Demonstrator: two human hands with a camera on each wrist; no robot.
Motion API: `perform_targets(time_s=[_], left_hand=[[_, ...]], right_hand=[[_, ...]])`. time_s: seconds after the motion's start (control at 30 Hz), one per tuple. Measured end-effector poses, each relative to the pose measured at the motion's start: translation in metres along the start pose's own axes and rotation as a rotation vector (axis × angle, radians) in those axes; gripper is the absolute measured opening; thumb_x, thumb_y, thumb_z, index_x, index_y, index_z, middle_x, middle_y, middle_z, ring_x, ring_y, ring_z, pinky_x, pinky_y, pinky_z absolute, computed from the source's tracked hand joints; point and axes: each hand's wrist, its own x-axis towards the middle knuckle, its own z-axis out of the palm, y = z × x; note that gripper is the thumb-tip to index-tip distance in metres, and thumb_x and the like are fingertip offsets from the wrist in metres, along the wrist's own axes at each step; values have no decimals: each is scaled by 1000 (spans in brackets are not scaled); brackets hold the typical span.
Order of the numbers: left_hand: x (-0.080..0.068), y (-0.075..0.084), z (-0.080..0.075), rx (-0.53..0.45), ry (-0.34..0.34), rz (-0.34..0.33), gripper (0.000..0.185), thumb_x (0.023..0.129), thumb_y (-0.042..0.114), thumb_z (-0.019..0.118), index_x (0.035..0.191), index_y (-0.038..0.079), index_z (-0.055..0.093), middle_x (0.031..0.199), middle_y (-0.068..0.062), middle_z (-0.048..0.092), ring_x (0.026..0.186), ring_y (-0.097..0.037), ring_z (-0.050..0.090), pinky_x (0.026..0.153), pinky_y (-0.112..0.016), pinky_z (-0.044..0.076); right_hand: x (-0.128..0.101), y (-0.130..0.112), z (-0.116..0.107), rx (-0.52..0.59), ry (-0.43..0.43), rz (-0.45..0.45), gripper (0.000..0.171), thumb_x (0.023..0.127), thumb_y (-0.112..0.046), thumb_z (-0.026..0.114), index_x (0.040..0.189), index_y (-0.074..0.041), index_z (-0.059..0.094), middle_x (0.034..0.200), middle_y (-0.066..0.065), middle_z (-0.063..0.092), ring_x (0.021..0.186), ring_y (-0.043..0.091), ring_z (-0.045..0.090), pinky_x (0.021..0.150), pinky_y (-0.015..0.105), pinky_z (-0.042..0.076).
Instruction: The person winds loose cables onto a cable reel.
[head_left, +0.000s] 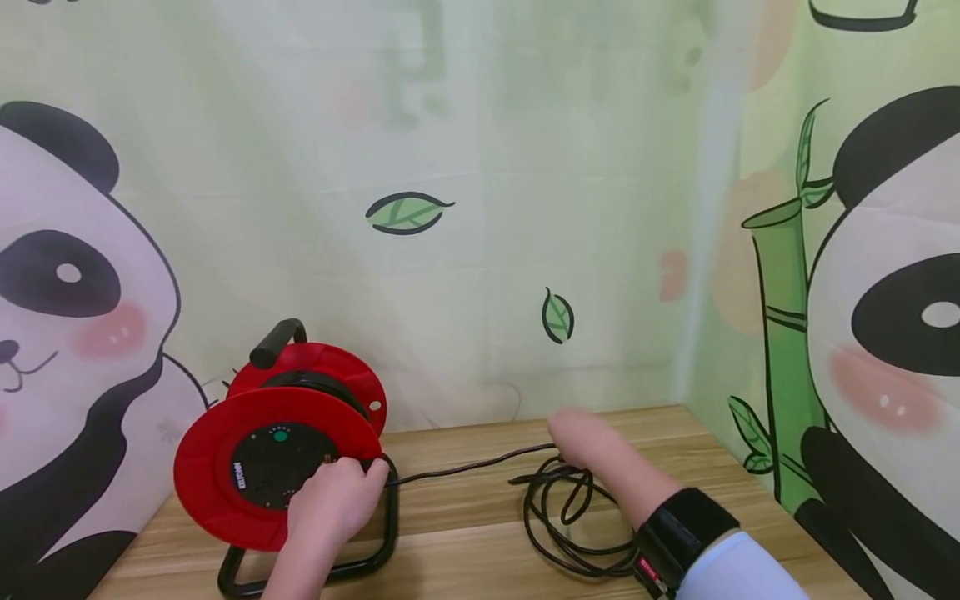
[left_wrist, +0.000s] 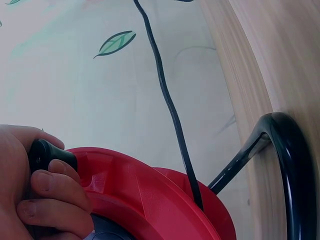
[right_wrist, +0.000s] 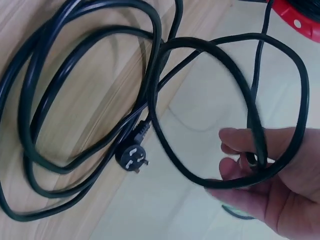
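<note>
A red cable reel (head_left: pixel 204 467) with a black hub stands on the left of the table. My left hand (head_left: pixel 335 502) is at the right side of its front disc. In the left wrist view, the fingers (left_wrist: pixel 55 212) curl round a short black knob (left_wrist: pixel 50 152) on that disc. From the reel a black cable (head_left: pixel 472 463) runs to my right hand (head_left: pixel 600 454). Thumb and fingers of that hand (right_wrist: pixel 295 187) hold the cable in the right wrist view, where a loop (right_wrist: pixel 227 57) hangs round them. The plug (right_wrist: pixel 131 156) lies by the loose coils.
Loose cable coils (head_left: pixel 536 533) lie on the wooden table (head_left: pixel 450 533) below my right hand. The reel's black tube stand (head_left: pixel 392 525) and carrying handle (head_left: pixel 276 343) stick out around it. A panda-print curtain (head_left: pixel 480 250) hangs behind the table and along its sides.
</note>
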Motion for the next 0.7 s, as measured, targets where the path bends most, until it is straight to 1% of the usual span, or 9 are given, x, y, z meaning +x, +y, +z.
perform_targets(time_s=[0.07,0.2,0.23,0.3,0.37,0.43,0.5,0.6,0.7], left_hand=[[0,0,0,-5,3,0,52,101,42,39,63,11,56,58,-7,52,56,-25,50,49,-37,35],[0,0,0,-2,8,0,51,101,42,39,63,11,56,58,-7,52,56,-24,50,50,-37,35],[0,0,0,1,8,0,51,101,42,39,64,11,56,58,-7,52,56,-24,50,50,-37,35],[0,0,0,8,12,2,51,101,43,39,64,11,56,58,-7,52,56,-25,50,50,-37,35],[0,0,-1,10,17,6,52,101,43,39,63,11,56,58,-7,52,55,-25,50,49,-37,35],[0,0,-1,7,18,8,52,101,43,39,63,11,56,58,-7,52,55,-25,50,49,-37,35],[0,1,-1,6,14,8,53,101,43,39,63,11,56,57,-7,52,55,-24,50,49,-37,35],[0,1,-1,6,5,4,52,101,43,39,63,11,56,57,-7,52,54,-24,50,49,-37,35],[-1,2,0,10,13,3,52,101,43,40,62,12,56,57,-7,52,54,-24,50,49,-37,35]], right_hand=[[-1,5,-1,-45,52,53,21,92,3,68,76,-8,61,72,5,59,67,19,58,60,39,55],[-1,19,0,-126,157,151,33,99,-17,65,67,-15,58,62,-2,52,57,15,51,50,41,52],[-1,23,1,-133,176,162,35,99,-19,66,66,-15,57,60,-2,51,56,15,51,48,41,51],[0,29,1,-99,197,185,35,99,-21,67,65,-15,58,60,-2,51,56,15,51,47,39,50],[0,34,0,-20,201,208,33,98,-20,67,67,-12,59,61,0,53,56,15,52,49,38,50],[0,38,-1,122,177,243,32,100,-21,66,71,-9,60,61,2,57,53,16,57,50,36,51],[0,42,-4,273,154,282,33,103,-26,62,76,-7,59,63,5,59,51,17,61,52,33,51],[0,47,-7,505,113,335,33,106,-29,57,84,-4,57,61,9,62,50,20,66,49,31,49],[-2,50,-9,673,107,355,31,107,-28,55,90,-2,56,60,10,60,51,23,67,47,30,50]])
